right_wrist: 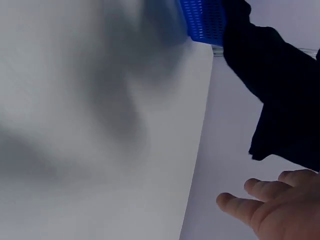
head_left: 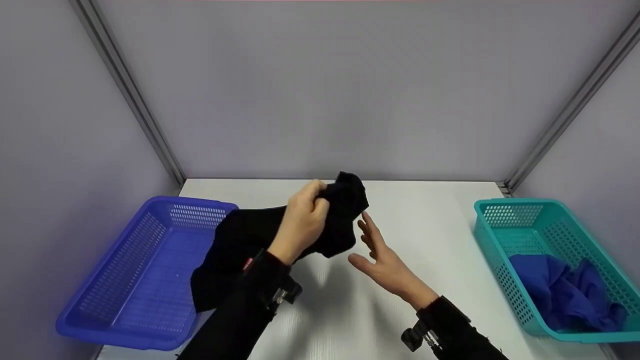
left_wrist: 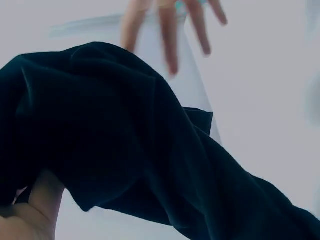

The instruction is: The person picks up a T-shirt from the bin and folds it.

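Left hand (head_left: 302, 217): fingers curled in a fist around a bunched part of a black cloth (head_left: 255, 225), which is raised above the white surface (head_left: 425, 215). One crumpled end of the cloth stands up just beyond the knuckles and to their right; the longer part drapes from the fist down to the left, beside and behind the forearm. In the head view this part overlaps the near right side of the blue basket (head_left: 160, 270); whether it touches the basket cannot be told.

Right hand (head_left: 387, 265): fingers extended, thumb held apart, palm turned toward the cloth. The index fingertip lies just beside the cloth's right-hand corner; contact cannot be determined. The left wrist view shows these fingers spread, with some blur.

The blue perforated basket lies to the left of the left hand. A teal perforated basket (head_left: 500, 270) lies well to the right of the right hand and contains a crumpled blue cloth (head_left: 560, 290). Both wrists emerge from black sleeves (head_left: 225, 315) bearing small dark devices (head_left: 414, 337). Beneath the hands, soft shadows fall on the surface; beyond them rises a plain grey panel (head_left: 320, 90).
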`<state>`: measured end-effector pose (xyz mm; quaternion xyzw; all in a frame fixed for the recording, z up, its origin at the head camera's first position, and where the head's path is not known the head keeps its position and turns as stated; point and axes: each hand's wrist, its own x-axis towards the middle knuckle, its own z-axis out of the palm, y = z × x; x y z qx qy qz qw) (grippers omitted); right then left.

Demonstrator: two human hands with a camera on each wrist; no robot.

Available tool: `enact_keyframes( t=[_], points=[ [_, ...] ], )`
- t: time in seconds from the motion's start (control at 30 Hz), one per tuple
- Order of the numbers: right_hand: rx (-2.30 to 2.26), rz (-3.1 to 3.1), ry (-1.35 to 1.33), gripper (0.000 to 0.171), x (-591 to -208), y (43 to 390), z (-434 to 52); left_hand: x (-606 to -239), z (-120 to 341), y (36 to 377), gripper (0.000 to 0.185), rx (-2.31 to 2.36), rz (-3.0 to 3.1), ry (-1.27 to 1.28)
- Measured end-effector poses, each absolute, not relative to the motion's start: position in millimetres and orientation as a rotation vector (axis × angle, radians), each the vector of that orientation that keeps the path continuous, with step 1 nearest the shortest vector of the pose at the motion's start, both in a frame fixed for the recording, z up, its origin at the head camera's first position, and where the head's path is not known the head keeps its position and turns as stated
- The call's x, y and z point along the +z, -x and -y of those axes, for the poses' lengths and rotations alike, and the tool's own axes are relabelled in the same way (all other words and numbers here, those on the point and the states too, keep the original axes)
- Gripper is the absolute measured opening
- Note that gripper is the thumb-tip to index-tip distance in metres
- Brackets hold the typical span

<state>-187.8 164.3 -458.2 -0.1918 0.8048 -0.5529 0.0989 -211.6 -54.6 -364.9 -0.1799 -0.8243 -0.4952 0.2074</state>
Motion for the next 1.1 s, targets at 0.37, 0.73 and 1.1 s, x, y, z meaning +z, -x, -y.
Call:
enact_keyframes(
  t=[0.37, 0.73, 1.1],
  points=[
    [-2.002, -2.371, 0.203, 0.038, -456, 188, -165, -397, 27, 197, 0.027, -1.464, 2.443, 0.966],
    [-2.142, -2.006, 0.338, 0.022, -480, 187, -195, -453, 41, 205, 0.084, -1.64, 2.742, 0.745],
    [-2.153, -1.63, 0.423, 0.02, -492, 178, -216, -471, 56, 201, 0.081, -1.887, 2.898, 0.928]
  ],
)
